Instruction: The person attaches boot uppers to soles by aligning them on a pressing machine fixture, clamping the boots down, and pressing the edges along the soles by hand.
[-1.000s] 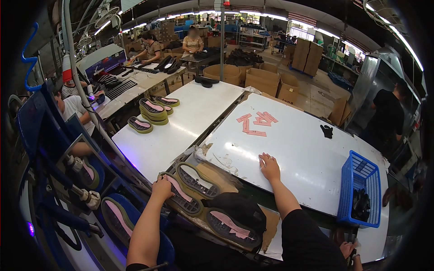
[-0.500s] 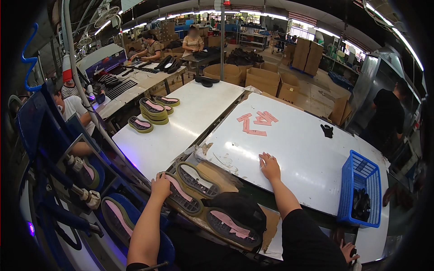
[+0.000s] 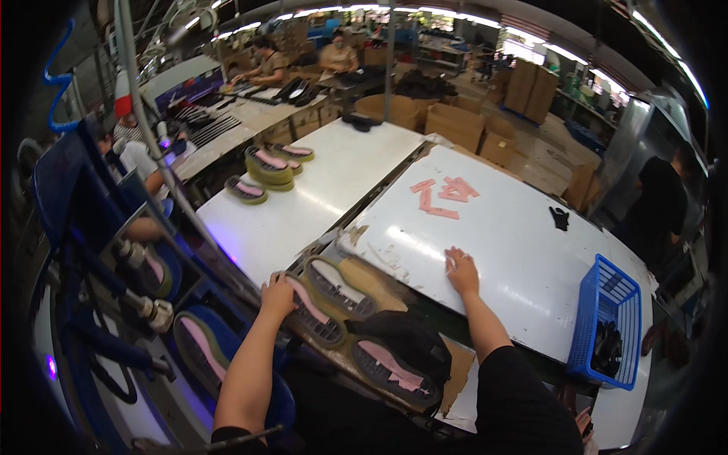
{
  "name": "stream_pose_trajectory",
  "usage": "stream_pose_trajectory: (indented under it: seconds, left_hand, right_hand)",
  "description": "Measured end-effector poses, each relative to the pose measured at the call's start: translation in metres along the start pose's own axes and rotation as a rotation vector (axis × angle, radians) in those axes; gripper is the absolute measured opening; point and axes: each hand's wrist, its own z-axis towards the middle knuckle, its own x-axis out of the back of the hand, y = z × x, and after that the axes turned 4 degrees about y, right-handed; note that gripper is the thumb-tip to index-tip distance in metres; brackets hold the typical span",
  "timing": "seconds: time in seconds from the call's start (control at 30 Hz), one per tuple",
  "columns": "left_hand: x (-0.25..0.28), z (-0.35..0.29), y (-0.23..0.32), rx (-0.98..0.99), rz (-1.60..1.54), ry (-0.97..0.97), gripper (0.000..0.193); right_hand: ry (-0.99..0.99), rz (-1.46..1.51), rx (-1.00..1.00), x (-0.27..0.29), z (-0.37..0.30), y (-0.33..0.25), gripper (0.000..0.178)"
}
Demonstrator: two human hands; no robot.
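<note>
Blue plastic forms an openwork basket (image 3: 584,326) at the right, with a heap of small black pieces (image 3: 607,349) lying in its bottom. Beyond the work area stand open brown cardboard boxes (image 3: 455,127), their contents too dark to make out.

The basket stands on a glossy white surface (image 3: 523,265), worn along its left edge. Pink strips (image 3: 440,212) lie loosely grouped near its far side, and a small black item (image 3: 560,218) rests well apart from them. A second white surface (image 3: 326,197), across a narrow gap to the left, carries a group of green-edged soles (image 3: 267,173), some stacked, and a black pair of soles (image 3: 362,121) at its far end. Behind, two co-workers (image 3: 265,64) bend over other work; a person in black (image 3: 660,193) stands at the right. A blue machine (image 3: 83,197) fills the left side.

Nearest the wearer, a long sole with a pink strip (image 3: 312,312) lies beside another sole (image 3: 341,288). The left hand (image 3: 278,294) touches its upper end, fingers half curled; whether it grasps the sole cannot be told. The right hand (image 3: 461,273) is released, palm down on the white surface, fingers loosely extended.
</note>
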Motion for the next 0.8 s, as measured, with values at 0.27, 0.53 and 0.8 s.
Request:
stream_pose_trajectory:
  seconds: [0.27,0.53,0.8]
  left_hand:
    - [0.018,0.005,0.005,0.021,-0.052,0.002,0.074]
    - [0.02,0.004,0.004,0.019,0.006,-0.055,0.073]
    - [0.017,0.004,0.008,0.022,-0.051,-0.038,0.073]
  right_hand:
    - [0.043,-0.068,0.021,0.003,0.001,0.005,0.03]
    - [-0.004,-0.06,0.0,0.005,0.001,-0.004,0.031]
    - [-0.01,-0.058,-0.017,0.005,0.001,-0.006,0.032]
